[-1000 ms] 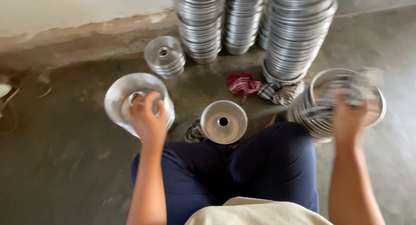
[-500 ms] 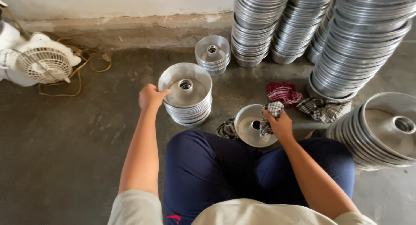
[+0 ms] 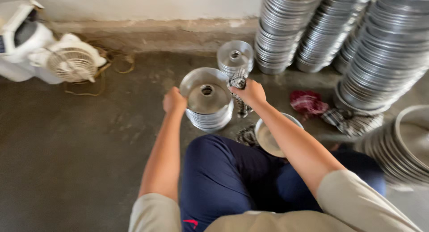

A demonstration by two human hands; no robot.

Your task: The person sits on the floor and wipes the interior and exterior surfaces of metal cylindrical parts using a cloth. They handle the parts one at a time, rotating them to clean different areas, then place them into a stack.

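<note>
Between the two hands, a short stack of shiny metal pans point(image 3: 208, 102) is seen on the floor point(image 3: 89, 160). Its left rim is gripped by the closed left hand point(image 3: 174, 100). A checked cloth point(image 3: 238, 85) is held tight in the closed right hand point(image 3: 251, 92), just right of the top pan. Both hands are equally near; the flat top faces up.

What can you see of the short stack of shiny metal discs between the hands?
The short stack of shiny metal discs stands upright on the grey concrete floor, before the knees. Silvery, round, thin-rimmed pieces nest together; the top one is dished with a central hole. The left hand grips its left rim. The right hand holds a checked black-and-white cloth at its right edge.
</note>
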